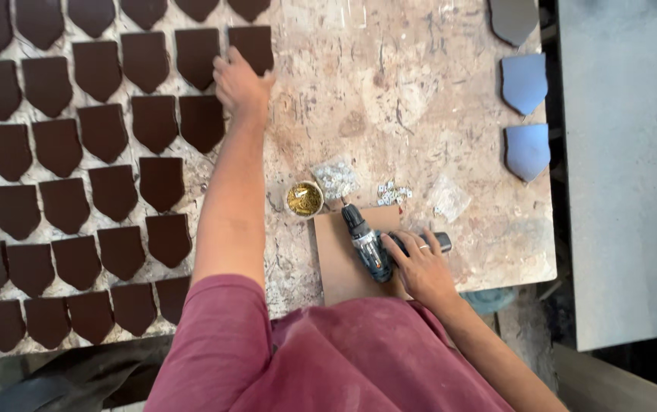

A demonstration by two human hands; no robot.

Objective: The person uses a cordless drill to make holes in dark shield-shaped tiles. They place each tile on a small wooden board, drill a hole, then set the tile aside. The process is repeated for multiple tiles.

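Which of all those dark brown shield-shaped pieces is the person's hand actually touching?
The brown piece at the right end of the second row from the top. The left hand rests on its lower left edge; the other pieces lie untouched.

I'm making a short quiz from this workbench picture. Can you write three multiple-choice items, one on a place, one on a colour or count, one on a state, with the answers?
1. Where does the drill lie?
A. on a brown board by the near edge
B. among the dark pieces
C. on the floor

2. What colour are the two shield-shaped pieces at the far right edge of the table?
A. red
B. blue
C. yellow

3. What is the left hand doing?
A. holding a cup
B. hanging off the table
C. touching a dark brown piece

Answers: 1 A, the board lies under the drill. 2 B, both look blue. 3 C, its fingers rest on the row's end piece while the right hand holds the drill.
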